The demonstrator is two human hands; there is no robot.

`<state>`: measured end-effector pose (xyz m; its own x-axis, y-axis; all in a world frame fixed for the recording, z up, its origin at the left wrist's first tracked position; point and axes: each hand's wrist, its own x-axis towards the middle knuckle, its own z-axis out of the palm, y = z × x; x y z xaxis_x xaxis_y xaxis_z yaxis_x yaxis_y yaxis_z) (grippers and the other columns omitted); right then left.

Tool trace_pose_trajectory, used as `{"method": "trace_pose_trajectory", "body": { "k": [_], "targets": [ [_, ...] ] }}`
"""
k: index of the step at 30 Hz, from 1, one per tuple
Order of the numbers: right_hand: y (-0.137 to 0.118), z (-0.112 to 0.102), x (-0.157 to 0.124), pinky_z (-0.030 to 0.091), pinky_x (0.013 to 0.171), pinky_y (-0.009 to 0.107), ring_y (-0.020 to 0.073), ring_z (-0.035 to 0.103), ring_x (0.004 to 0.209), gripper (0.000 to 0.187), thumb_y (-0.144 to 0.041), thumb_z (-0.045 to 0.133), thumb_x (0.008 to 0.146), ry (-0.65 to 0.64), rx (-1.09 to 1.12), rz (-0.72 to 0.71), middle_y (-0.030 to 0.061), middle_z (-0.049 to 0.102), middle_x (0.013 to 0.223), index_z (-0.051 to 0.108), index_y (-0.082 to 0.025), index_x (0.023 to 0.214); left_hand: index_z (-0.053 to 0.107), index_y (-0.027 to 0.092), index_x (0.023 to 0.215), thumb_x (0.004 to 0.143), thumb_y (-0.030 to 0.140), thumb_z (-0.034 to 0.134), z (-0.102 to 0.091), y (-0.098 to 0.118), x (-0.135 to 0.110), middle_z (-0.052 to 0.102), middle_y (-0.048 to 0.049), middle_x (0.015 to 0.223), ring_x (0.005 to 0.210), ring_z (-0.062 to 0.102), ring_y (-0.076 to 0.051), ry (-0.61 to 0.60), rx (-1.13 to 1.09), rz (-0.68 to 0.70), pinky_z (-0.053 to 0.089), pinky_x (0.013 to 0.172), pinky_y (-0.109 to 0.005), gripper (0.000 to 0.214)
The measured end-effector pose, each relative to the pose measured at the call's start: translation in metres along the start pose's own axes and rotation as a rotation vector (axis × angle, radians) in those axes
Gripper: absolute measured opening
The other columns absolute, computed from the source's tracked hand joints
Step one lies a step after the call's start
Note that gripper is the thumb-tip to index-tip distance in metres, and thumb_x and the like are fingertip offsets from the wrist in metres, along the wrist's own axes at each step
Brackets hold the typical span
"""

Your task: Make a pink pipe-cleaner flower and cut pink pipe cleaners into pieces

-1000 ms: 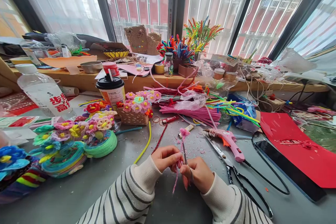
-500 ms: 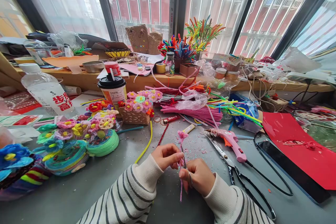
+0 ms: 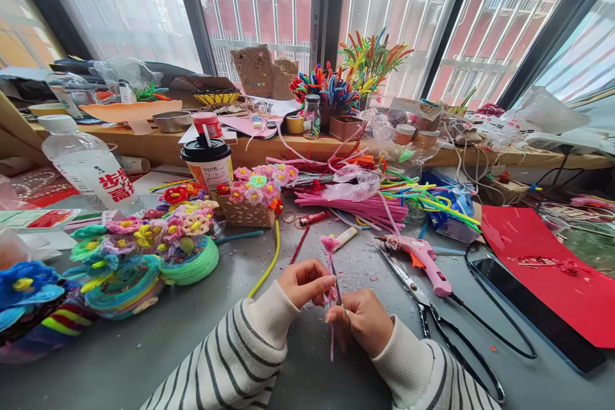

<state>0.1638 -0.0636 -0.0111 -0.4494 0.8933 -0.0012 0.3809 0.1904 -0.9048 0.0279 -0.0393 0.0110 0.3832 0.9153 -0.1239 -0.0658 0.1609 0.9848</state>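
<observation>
Pink fuzz forms the flower (image 3: 329, 244) just below the centre of the frame, its stem (image 3: 332, 343) hanging toward the bottom edge. With my left hand (image 3: 305, 283) I pinch that stem between thumb and fingers; with my right hand (image 3: 364, 320) I grip small scissors (image 3: 337, 283), blades upward alongside it, whether touching I cannot tell. Right of centre lie a glue gun (image 3: 429, 264) and large scissors (image 3: 417, 293), near a phone (image 3: 533, 314) at lower right.

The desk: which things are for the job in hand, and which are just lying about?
Seem part of the job:
pink flower, in the left hand
small scissors, in the right hand

Probably just lying about:
phone
bottle
cup
</observation>
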Motion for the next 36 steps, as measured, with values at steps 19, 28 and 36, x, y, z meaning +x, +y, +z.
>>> {"method": "trace_pose_trajectory", "body": {
  "k": [19,28,36],
  "targets": [
    [0.0018,-0.0019,-0.0003,0.03,0.038,0.019,0.0061,0.037,0.032,0.065,-0.066,0.028,0.062,0.002,0.014,-0.049,-0.0029,0.036,0.029,0.048,-0.013,0.03,0.046,0.012,0.056,0.054,0.035,0.061,-0.0011,-0.0018,0.0004,0.054,0.002,0.046,0.037,0.043,-0.005,-0.042,0.007,-0.002,0.034,0.039,-0.018,0.028],
    [0.0025,-0.0017,-0.0013,0.03,0.039,0.017,0.0063,0.039,0.036,0.072,-0.069,0.019,0.062,-0.018,-0.06,-0.07,-0.0006,0.041,0.032,0.052,-0.011,0.034,0.046,0.012,0.057,0.055,0.036,0.06,-0.0013,0.0005,0.0001,0.051,0.0038,0.043,0.036,0.043,-0.004,-0.028,-0.006,0.016,0.034,0.039,-0.017,0.028],
    [-0.001,-0.0018,-0.001,0.032,0.041,0.019,0.0069,0.038,0.036,0.07,-0.072,0.023,0.057,0.021,-0.054,-0.028,-0.0016,0.038,0.031,0.05,-0.012,0.032,0.046,0.011,0.054,0.053,0.034,0.062,0.0009,0.0024,-0.0012,0.051,0.0041,0.042,0.036,0.042,-0.004,-0.019,0.002,-0.011,0.034,0.039,-0.017,0.027]
  ]
}}
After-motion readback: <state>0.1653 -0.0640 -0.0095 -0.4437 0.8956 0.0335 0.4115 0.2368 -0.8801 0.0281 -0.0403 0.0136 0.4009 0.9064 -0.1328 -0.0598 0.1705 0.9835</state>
